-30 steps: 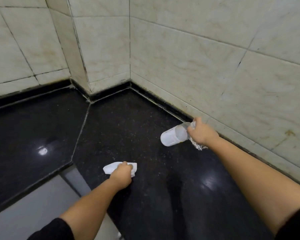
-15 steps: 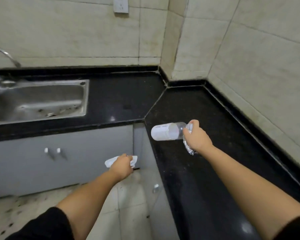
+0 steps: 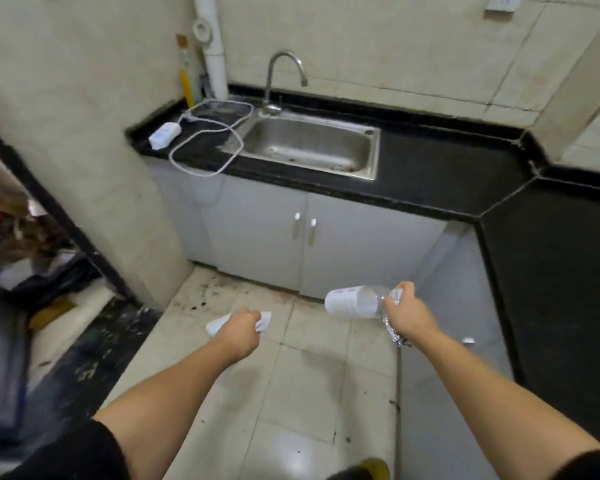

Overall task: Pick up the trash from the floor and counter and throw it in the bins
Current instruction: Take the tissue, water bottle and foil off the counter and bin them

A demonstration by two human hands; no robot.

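1. Whereas a second ago the view faced the corner of the black table (image 3: 465, 181), it now swings left over the floor (image 3: 291, 393), so the person seems headed for the bins.
2. Left hand (image 3: 238, 329) is clenched on crumpled paper (image 3: 264, 321); right hand (image 3: 407, 315) grips a plastic bottle (image 3: 352, 302) and foil (image 3: 394, 336).
3. Sink (image 3: 312, 143) and charger cable (image 3: 201, 143) lie ahead; blurred clutter (image 3: 21, 244) at left may hold the bins, though that cannot be told.

Glossy black stone counter (image 3: 440, 174), brushed steel sink (image 3: 373, 152), clear plastic bottle (image 3: 355, 302).
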